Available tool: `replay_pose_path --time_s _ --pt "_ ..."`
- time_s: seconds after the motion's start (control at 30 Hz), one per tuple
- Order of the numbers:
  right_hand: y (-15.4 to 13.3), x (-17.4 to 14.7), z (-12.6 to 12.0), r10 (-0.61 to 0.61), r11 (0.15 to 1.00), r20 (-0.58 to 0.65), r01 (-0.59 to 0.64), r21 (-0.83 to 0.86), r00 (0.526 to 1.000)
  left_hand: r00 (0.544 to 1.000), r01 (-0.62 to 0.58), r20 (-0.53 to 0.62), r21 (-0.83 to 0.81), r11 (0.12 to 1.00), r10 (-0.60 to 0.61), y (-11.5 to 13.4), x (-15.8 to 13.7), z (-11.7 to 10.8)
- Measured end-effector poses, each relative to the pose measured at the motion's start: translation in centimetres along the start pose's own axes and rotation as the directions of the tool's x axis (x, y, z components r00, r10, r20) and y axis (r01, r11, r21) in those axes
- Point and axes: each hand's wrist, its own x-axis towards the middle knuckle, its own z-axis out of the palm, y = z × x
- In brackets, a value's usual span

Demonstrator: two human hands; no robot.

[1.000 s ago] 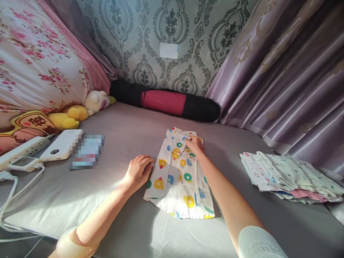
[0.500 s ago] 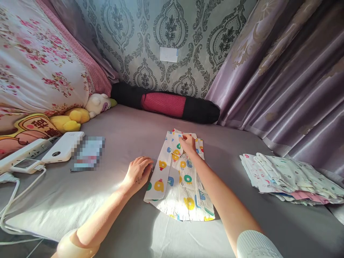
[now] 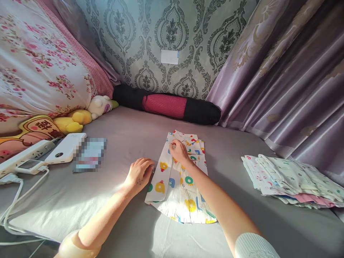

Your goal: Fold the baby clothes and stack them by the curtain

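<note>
A white shirt [image 3: 177, 193] printed with yellow, blue, green and red figures lies on the grey bed sheet, its sides folded in to a narrow shape and its snaps showing along the middle. My right hand [image 3: 179, 151] reaches over it, fingers pinched on the fabric of the upper left part, just below the collar. Beside the shirt's left edge my left hand [image 3: 139, 173] rests on the sheet. Its fingers are loosely bent with nothing in them.
To the right sits a stack of folded clothes [image 3: 298, 181]. A black and red bolster [image 3: 165, 105] lies against the wall. On the left are a power bank [image 3: 64, 148], a power strip [image 3: 29, 156] with cables, a blurred flat packet [image 3: 90, 154] and plush toys [image 3: 72, 122].
My right hand has moved left across the upper shirt, from the middle toward its left fold. The left hand stays by the shirt's edge. The view has shifted slightly.
</note>
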Motion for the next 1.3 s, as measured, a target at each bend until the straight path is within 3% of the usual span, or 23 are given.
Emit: replay_pose_path --time_s 0.27,0.43,0.6,0.73,1.03,1.3 --pt "-0.5 -0.7 -0.1 -0.079 0.979 0.104 0.097 -0.179 0.991 1.000 -0.011 -0.007 0.001 1.000 0.011 0.1 0.0 -0.1" --pt "-0.7 0.9 -0.1 -0.026 0.966 0.112 0.054 -0.253 0.993 0.999 -0.034 0.004 -0.018 0.999 0.034 0.2 0.0 0.2" --pt "-0.8 3.4 0.9 0.007 0.952 0.229 0.063 -0.298 0.974 0.991 -0.105 0.085 -0.035 0.994 0.107 1.0 -0.3 0.1" --pt "-0.5 4.4 2.0 0.063 0.940 0.304 0.046 -0.337 0.950 0.958 -0.200 0.200 -0.040 0.979 0.204 1.7 -0.5 -0.3" --pt "-0.1 4.2 3.3 0.100 0.926 0.324 0.031 -0.376 0.941 0.915 -0.241 0.320 -0.062 0.969 0.248 2.1 -0.5 -0.6" --pt "-0.1 4.0 2.4 0.084 0.953 0.291 0.008 -0.303 0.953 0.917 -0.281 0.284 -0.035 0.959 0.279 1.5 -0.7 -0.3"
